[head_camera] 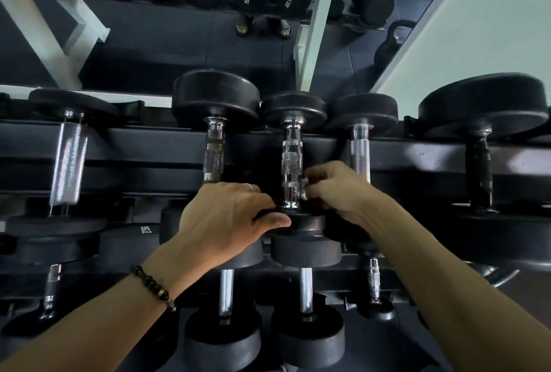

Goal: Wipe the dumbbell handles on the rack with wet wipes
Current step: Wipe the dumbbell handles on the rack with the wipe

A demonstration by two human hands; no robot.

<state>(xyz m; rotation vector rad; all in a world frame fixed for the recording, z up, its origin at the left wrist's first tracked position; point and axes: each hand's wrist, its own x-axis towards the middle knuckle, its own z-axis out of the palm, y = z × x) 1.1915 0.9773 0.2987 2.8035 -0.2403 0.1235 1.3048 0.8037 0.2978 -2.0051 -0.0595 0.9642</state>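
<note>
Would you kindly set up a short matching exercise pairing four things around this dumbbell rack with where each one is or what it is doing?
Things:
1. left hand
2. right hand
3. bead bracelet
4. kettlebell

States or places:
A. on the floor beyond the rack, by the pale wall
B. pinching a small wipe against the chrome dumbbell handle
C. gripping the near black weight head of that dumbbell
D. around the left wrist

Pairs: 1-C, 2-B, 3-D, 4-A
</note>
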